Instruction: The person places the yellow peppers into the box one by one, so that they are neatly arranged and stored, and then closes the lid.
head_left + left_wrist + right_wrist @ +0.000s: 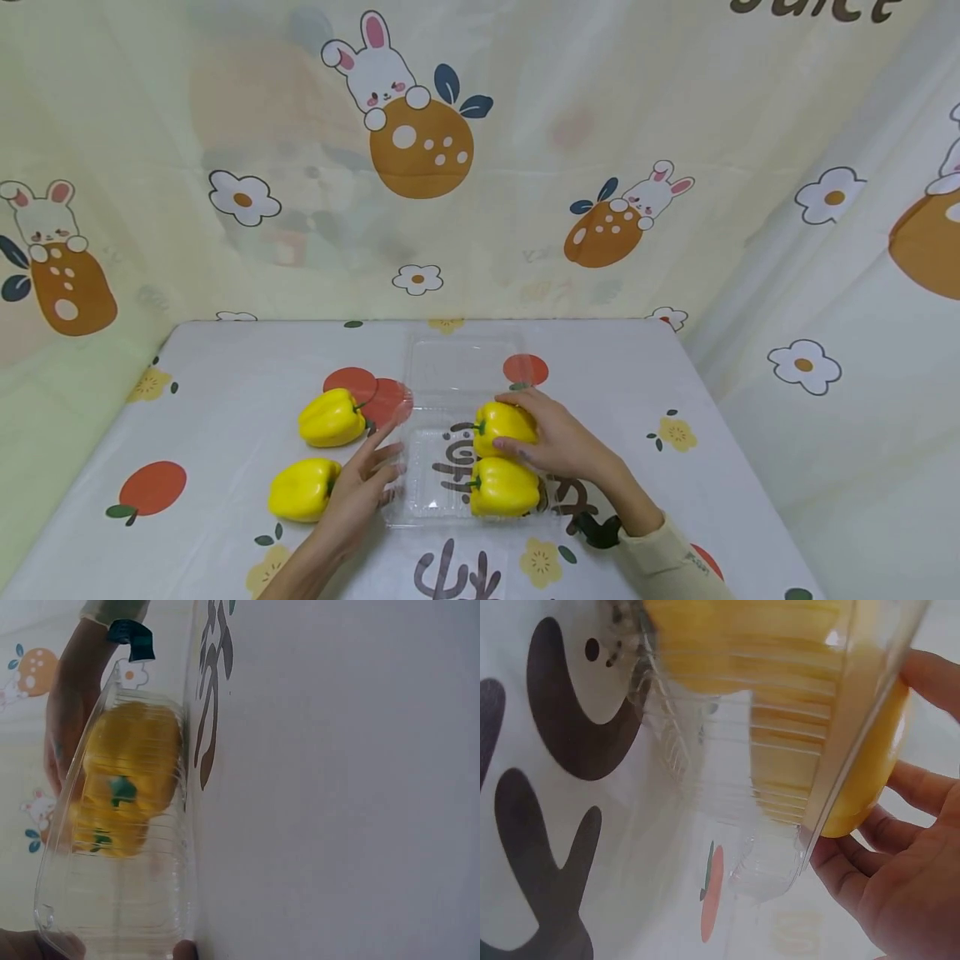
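Observation:
A clear plastic clamshell tray (420, 492) lies open mid-table, its lid (465, 367) folded back. Two yellow bell peppers sit in it: the far one (495, 421) is gripped by my right hand (525, 425), the near one (504, 487) lies free. My left hand (382, 462) rests with straight fingers against the tray's left edge. In the left wrist view both peppers (135, 765) show through the tray wall (127, 900). The right wrist view shows my fingers (922, 787) curled round the pepper (862, 787) at the tray wall (727, 787).
Two more yellow peppers lie on the tablecloth left of the tray, one farther back (330, 417), one nearer (302, 490) beside my left hand. Printed curtains close off the back and right. The table's right edge (750, 467) runs near my right sleeve (667, 558).

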The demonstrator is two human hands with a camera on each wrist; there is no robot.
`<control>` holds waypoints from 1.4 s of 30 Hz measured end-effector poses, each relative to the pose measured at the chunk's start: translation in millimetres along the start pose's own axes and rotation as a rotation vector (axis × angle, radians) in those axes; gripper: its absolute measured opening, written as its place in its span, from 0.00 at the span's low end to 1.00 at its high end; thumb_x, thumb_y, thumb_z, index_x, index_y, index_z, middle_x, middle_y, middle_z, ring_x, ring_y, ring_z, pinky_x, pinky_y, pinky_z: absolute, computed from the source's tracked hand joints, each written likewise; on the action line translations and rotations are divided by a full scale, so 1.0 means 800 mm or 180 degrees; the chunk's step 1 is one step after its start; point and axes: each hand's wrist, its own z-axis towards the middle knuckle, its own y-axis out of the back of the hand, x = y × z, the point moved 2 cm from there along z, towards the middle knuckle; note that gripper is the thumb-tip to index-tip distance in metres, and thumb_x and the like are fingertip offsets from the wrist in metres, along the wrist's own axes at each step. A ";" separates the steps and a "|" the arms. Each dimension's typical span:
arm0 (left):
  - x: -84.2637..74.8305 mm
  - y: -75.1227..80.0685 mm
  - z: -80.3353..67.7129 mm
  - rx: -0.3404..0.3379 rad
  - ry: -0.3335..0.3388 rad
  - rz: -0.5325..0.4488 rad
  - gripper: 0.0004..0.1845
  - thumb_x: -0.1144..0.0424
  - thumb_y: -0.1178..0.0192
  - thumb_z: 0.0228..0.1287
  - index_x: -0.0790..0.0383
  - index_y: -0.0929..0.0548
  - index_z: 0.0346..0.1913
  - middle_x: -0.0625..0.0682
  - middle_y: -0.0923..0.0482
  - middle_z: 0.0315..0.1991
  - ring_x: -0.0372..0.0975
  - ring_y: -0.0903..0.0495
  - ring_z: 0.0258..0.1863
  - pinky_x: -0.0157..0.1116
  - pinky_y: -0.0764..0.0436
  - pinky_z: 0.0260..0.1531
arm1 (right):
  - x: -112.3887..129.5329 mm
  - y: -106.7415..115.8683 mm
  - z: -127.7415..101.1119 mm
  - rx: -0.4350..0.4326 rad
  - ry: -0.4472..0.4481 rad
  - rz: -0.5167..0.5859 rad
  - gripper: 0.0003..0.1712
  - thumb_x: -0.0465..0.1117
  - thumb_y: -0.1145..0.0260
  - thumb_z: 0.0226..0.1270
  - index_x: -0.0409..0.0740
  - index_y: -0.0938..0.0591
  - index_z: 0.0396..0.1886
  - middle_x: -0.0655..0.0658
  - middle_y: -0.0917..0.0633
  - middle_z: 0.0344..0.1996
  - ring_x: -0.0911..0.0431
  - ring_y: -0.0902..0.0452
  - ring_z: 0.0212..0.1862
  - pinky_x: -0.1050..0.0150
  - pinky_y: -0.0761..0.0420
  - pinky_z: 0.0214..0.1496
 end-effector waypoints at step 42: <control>-0.002 -0.002 -0.001 -0.0031 -0.0005 0.0067 0.35 0.64 0.45 0.78 0.37 0.37 0.83 0.64 0.31 0.78 0.57 0.25 0.69 0.43 0.15 0.55 | 0.001 0.001 0.010 0.0033 0.0031 -0.0069 0.39 0.57 0.20 0.61 0.47 0.20 0.68 0.46 0.16 0.60 0.54 0.21 0.54 0.54 0.14 0.61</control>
